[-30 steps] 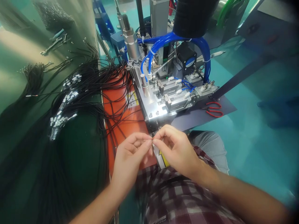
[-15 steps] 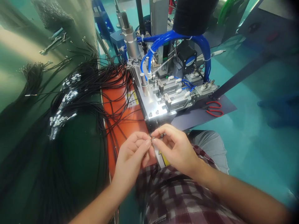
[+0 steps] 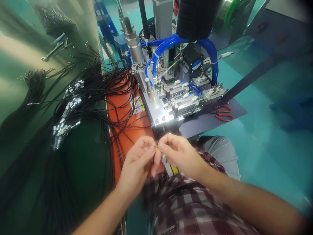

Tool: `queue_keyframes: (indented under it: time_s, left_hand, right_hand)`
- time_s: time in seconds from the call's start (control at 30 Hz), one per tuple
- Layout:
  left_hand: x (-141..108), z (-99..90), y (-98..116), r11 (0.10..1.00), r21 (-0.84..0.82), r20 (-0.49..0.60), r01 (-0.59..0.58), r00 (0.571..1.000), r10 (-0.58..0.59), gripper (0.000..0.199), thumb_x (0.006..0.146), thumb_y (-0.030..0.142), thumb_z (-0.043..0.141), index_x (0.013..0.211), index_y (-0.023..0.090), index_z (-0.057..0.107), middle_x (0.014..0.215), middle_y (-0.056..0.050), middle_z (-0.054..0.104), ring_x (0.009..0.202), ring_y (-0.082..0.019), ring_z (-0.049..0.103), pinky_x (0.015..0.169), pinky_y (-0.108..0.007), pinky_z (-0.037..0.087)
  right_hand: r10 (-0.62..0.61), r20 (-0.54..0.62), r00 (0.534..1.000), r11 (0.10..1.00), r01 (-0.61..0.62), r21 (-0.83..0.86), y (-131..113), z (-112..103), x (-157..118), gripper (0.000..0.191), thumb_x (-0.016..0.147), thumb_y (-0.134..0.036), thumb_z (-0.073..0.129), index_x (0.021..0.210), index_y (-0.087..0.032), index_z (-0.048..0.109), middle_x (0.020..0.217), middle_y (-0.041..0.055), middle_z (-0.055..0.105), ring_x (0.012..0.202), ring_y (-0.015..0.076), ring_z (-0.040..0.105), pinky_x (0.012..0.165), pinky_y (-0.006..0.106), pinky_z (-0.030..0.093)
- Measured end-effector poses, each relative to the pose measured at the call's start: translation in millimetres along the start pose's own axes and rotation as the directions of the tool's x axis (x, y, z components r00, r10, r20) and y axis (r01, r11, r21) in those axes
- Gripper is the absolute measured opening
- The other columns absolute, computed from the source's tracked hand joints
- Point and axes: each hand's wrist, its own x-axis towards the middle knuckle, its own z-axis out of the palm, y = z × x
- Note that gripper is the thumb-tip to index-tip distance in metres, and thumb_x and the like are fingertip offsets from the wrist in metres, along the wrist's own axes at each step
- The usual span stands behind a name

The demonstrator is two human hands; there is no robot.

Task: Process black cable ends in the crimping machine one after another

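My left hand point(image 3: 139, 161) and my right hand point(image 3: 181, 155) meet in front of my lap, their fingertips almost touching. Between the two pinches shows a tiny thin piece point(image 3: 156, 146), perhaps a wire end; it is too small to name. Just beyond the hands stands a metal machine point(image 3: 158, 111) with blue air tubes point(image 3: 171, 40). Left of it, black cables point(image 3: 117, 111) run across an orange surface point(image 3: 137, 127). What lies inside my curled fingers is hidden.
A large bundle of black cables with shiny metal ends point(image 3: 70, 104) lies on the green table point(image 3: 83, 156) at left. Red-handled pliers point(image 3: 223, 113) rest on a dark plate point(image 3: 195, 125) right of the machine. A grey post point(image 3: 254, 75) slants at the right.
My fingertips have changed their pinch on the tiny piece, and my right hand has shifted slightly left and down. The view has tilted a little.
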Motion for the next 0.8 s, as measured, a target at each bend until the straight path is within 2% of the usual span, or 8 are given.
queue_keyframes:
  time_s: [0.1, 0.23, 0.37, 0.47, 0.53, 0.63, 0.7, 0.8]
  left_hand:
    - [-0.1, -1.5, 6.0, 0.999, 0.017, 0.029, 0.029, 0.999, -0.030, 0.009, 0.089, 0.025, 0.055, 0.091, 0.019, 0.049, 0.058, 0.002, 0.059, 0.045, -0.008, 0.051, 0.047, -0.018, 0.040]
    - [-3.1, -3.9, 11.0, 0.994, 0.110, 0.017, 0.028, 0.999, -0.031, 0.017, 0.084, 0.023, 0.063, 0.096, 0.019, 0.052, 0.068, 0.001, 0.065, 0.055, -0.010, 0.058, 0.057, -0.021, 0.047]
    - [-5.9, -5.8, 12.0, 0.936, 0.346, -0.052, 0.068, 0.997, -0.053, 0.013, 0.083, 0.028, 0.067, 0.087, 0.016, 0.062, 0.071, -0.002, 0.067, 0.065, -0.013, 0.063, 0.066, -0.024, 0.053]
    - [-7.9, -5.1, 11.5, 0.881, 0.471, -0.117, 0.038, 0.993, 0.020, 0.014, 0.082, 0.030, 0.067, 0.080, 0.017, 0.066, 0.063, -0.002, 0.067, 0.059, -0.013, 0.062, 0.061, -0.023, 0.053]
    - [-9.2, -3.9, 10.1, 0.847, 0.532, -0.144, -0.009, 0.985, 0.100, 0.012, 0.080, 0.029, 0.069, 0.077, 0.018, 0.066, 0.060, 0.000, 0.066, 0.055, -0.012, 0.061, 0.056, -0.021, 0.051]
    - [-11.2, -2.0, 7.1, 0.793, 0.603, -0.139, -0.080, 0.969, 0.203, 0.008, 0.078, 0.025, 0.070, 0.075, 0.019, 0.067, 0.062, 0.000, 0.067, 0.055, -0.013, 0.061, 0.054, -0.021, 0.050]
    - [-12.7, -1.0, 5.2, 0.762, 0.637, -0.117, -0.120, 0.961, 0.250, 0.005, 0.078, 0.023, 0.069, 0.075, 0.019, 0.068, 0.065, 0.000, 0.068, 0.057, -0.013, 0.061, 0.054, -0.021, 0.049]
    - [-14.5, -0.1, 3.1, 0.702, 0.692, -0.079, -0.171, 0.947, 0.310, 0.004, 0.079, 0.020, 0.068, 0.075, 0.019, 0.069, 0.069, 0.000, 0.069, 0.059, -0.013, 0.061, 0.054, -0.021, 0.047]
  right_hand:
    - [-0.047, -0.045, 0.998, 0.998, 0.045, -0.031, -1.7, -0.2, -0.9, 0.016, 0.090, -0.020, 0.052, 0.074, -0.019, 0.051, 0.050, -0.0091, 0.049, 0.037, 0.0039, 0.036, 0.042, 0.017, 0.035]
    - [-0.168, -0.100, 0.981, 0.973, 0.149, -0.177, -1.4, -1.6, -4.2, 0.015, 0.090, -0.020, 0.052, 0.075, -0.019, 0.053, 0.059, -0.0051, 0.055, 0.053, 0.0085, 0.053, 0.054, 0.020, 0.046]
    - [-0.294, -0.112, 0.949, 0.903, 0.238, -0.358, 3.4, -6.9, -5.3, 0.011, 0.090, -0.023, 0.054, 0.080, -0.019, 0.057, 0.075, -0.0011, 0.060, 0.064, 0.0107, 0.057, 0.058, 0.022, 0.046]
    - [-0.345, -0.146, 0.927, 0.865, 0.254, -0.432, 4.5, -12.3, -7.4, 0.009, 0.090, -0.022, 0.054, 0.085, -0.019, 0.060, 0.083, 0.0008, 0.062, 0.069, 0.0115, 0.058, 0.060, 0.022, 0.046]
    - [-0.323, -0.175, 0.930, 0.872, 0.220, -0.436, 2.8, -15.2, -10.5, 0.012, 0.091, -0.024, 0.053, 0.086, -0.019, 0.061, 0.081, 0.0010, 0.062, 0.065, 0.0108, 0.056, 0.055, 0.021, 0.044]
    - [-0.212, -0.174, 0.962, 0.908, 0.129, -0.398, -1.2, -16.6, -14.8, 0.016, 0.090, -0.030, 0.054, 0.082, -0.018, 0.061, 0.067, -0.0017, 0.057, 0.051, 0.0088, 0.048, 0.044, 0.020, 0.036]
    - [-0.151, -0.166, 0.974, 0.928, 0.082, -0.364, -3.5, -15.7, -15.5, 0.015, 0.087, -0.030, 0.058, 0.079, -0.018, 0.060, 0.060, -0.0033, 0.054, 0.047, 0.0083, 0.044, 0.042, 0.020, 0.033]
    - [-0.124, -0.169, 0.978, 0.939, 0.061, -0.339, -5.7, -13.6, -13.7, 0.013, 0.083, -0.025, 0.060, 0.074, -0.017, 0.060, 0.059, -0.0021, 0.055, 0.049, 0.0093, 0.046, 0.043, 0.021, 0.034]
